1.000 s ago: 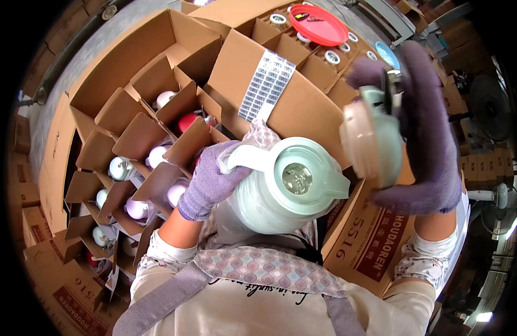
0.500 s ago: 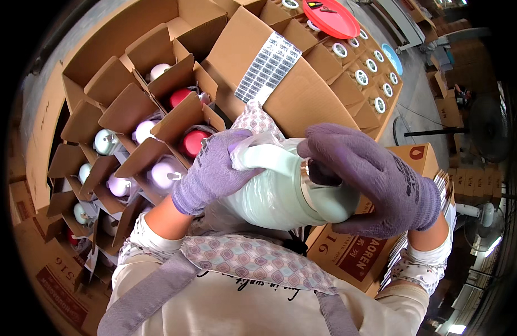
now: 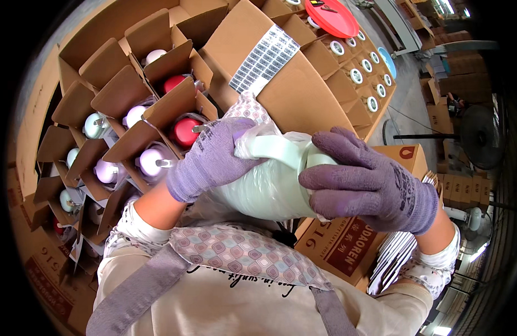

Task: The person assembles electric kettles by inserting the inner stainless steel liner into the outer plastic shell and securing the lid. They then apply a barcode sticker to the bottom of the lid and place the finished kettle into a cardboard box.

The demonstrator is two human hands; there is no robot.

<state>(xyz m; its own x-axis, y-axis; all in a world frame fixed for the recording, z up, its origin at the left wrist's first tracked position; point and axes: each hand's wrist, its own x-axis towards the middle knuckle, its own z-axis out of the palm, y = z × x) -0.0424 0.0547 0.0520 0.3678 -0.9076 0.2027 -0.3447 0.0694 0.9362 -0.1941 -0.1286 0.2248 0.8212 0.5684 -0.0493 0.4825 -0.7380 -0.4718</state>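
A mint-green thermos jug (image 3: 264, 193) in a clear plastic bag lies tilted across my lap, its top end to the right. My gloved left hand (image 3: 213, 157) is closed around its handle (image 3: 274, 148), with bunched plastic by the fingers. Over the jug's top end, my gloved right hand (image 3: 367, 182) presses its bent fingers, hiding most of the lid. Left of the jug, a divided carton (image 3: 115, 87) holds several jugs in pale green, lilac and red (image 3: 185, 131), lids up, in separate cells.
Behind my hands stands a raised carton flap with a sticker sheet (image 3: 267, 59). Farther right, a carton holds several round-topped items (image 3: 356, 75), with a red tray (image 3: 332, 19) on it. A closed printed carton (image 3: 348, 246) sits below my right hand; a fan (image 3: 479, 137) stands beyond.
My right hand has moved left and closed over the jug's top end, covering the metallic rim and rounded lid seen before. My left hand keeps its grip on the handle.
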